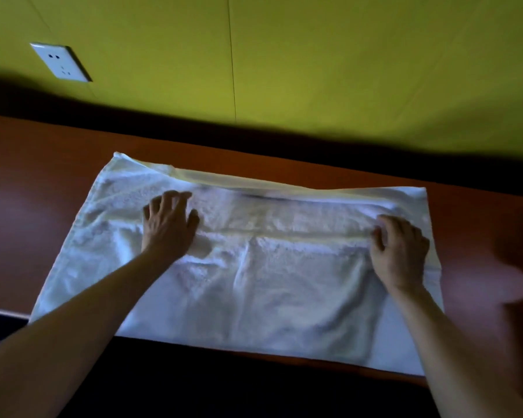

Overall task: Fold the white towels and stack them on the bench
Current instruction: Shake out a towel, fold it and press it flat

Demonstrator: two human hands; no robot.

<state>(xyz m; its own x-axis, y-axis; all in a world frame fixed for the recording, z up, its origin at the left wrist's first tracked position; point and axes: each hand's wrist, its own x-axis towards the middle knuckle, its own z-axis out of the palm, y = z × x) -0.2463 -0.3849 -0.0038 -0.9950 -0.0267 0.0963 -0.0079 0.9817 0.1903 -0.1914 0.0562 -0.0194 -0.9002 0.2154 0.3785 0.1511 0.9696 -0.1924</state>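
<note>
Two hands, left hand (pixel 168 223) and right hand (pixel 400 251), flat on white towel (pixel 254 282); wall socket (pixel 60 62) behind.

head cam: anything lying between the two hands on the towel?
Nothing but towel. In the head view, the left hand and right hand both rest on the white towel; the stretch between them is bare, wrinkled terry cloth with a fold ridge.

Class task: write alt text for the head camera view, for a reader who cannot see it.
Two bare hands, left hand and right hand, rest on a white towel spread across a reddish-brown bench. Behind it is a yellow-green wall with a white socket.
</note>
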